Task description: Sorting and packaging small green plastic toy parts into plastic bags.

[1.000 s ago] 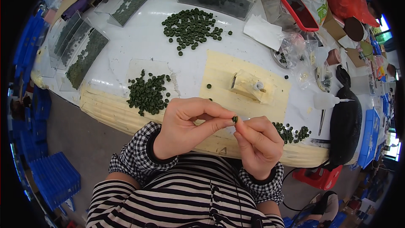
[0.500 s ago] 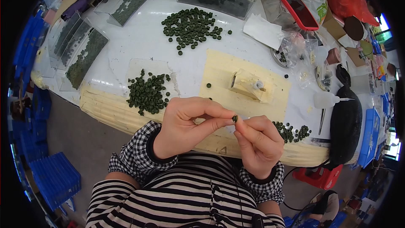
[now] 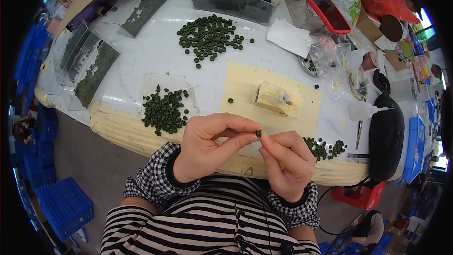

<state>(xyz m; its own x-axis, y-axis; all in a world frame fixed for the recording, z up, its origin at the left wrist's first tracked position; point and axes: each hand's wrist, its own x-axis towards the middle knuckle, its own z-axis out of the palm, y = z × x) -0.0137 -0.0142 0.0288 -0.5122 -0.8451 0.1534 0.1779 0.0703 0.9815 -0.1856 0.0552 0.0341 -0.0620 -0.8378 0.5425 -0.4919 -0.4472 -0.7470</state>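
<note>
My left hand (image 3: 207, 148) pinches a small dark green bead (image 3: 258, 133) between thumb and forefinger, just above the table's near edge. My right hand (image 3: 288, 160) meets it from the right, its fingertips closed against the same bead. A heap of green beads (image 3: 164, 108) lies to the left of my hands, a smaller heap (image 3: 323, 147) to the right. Beyond my hands a small wooden block jig (image 3: 273, 98) stands on a pale yellow board (image 3: 245, 85); one loose bead (image 3: 230, 100) lies on that board.
A larger scatter of green beads (image 3: 207, 35) lies farther back on the white table (image 3: 155, 61). Clear trays of beads (image 3: 89, 66) line the left and far edges. A red-cased phone (image 3: 321, 4), plastic bags, a glue bottle (image 3: 363, 110) and a black pouch (image 3: 386, 132) crowd the right.
</note>
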